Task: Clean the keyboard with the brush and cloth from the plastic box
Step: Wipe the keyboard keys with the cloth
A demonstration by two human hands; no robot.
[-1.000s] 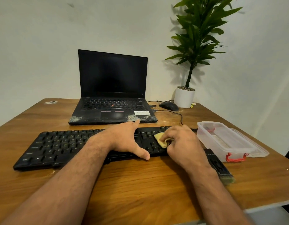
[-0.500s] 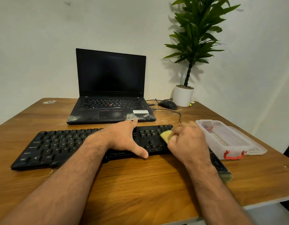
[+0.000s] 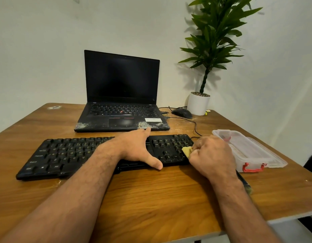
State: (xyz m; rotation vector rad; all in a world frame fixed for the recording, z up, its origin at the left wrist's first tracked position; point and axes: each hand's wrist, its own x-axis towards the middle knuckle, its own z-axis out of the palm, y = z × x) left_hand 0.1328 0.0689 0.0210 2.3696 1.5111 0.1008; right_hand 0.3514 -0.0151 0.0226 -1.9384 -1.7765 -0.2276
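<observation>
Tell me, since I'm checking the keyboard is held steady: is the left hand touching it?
Touching. The head view shows the left hand lying flat across the keyboard, thumb at its near edge.

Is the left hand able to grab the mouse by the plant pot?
Probably yes, with a stretch. The left hand rests open on the keyboard, and the mouse lies far back right; bare table between laptop and plastic box leaves a path.
</observation>
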